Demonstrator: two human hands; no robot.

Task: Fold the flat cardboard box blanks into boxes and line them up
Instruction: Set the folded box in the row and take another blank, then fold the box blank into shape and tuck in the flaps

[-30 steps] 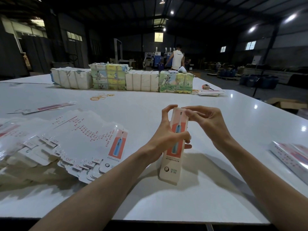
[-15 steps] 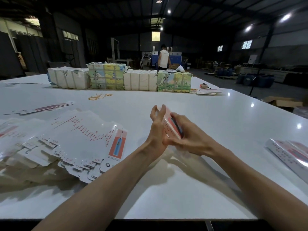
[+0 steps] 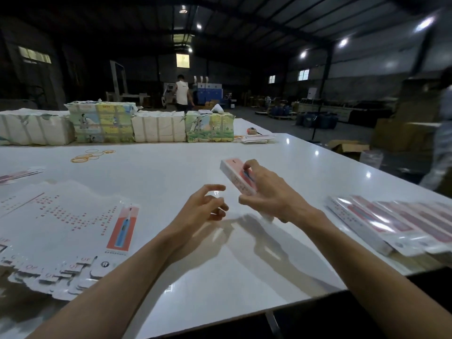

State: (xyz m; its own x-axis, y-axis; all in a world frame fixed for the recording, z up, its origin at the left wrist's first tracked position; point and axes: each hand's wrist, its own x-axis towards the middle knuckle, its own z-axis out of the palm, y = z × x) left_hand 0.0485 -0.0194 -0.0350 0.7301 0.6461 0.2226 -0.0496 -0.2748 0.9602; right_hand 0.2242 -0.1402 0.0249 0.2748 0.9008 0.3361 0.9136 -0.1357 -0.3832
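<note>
My right hand (image 3: 271, 192) grips a folded, long white-and-pink box (image 3: 233, 173) and holds it tilted above the white table (image 3: 220, 265). Most of the box's lower half is hidden behind my fingers. My left hand (image 3: 203, 209) hovers just left of it, fingers loosely curled, holding nothing. A fanned pile of flat box blanks (image 3: 63, 226) lies on the table at the left. A row of folded boxes (image 3: 391, 223) lies side by side at the right edge.
Wrapped bundles (image 3: 102, 126) line the far side of the table, with loose rubber bands (image 3: 90, 155) in front of them. A few more blanks (image 3: 19, 173) lie at far left. A person (image 3: 182, 92) stands in the hall beyond; another figure (image 3: 440, 152) is at the right edge.
The box went from upright in both hands to tilted in my right hand alone. My left hand has let go and drawn back. The view has swung right, showing the row of boxes.
</note>
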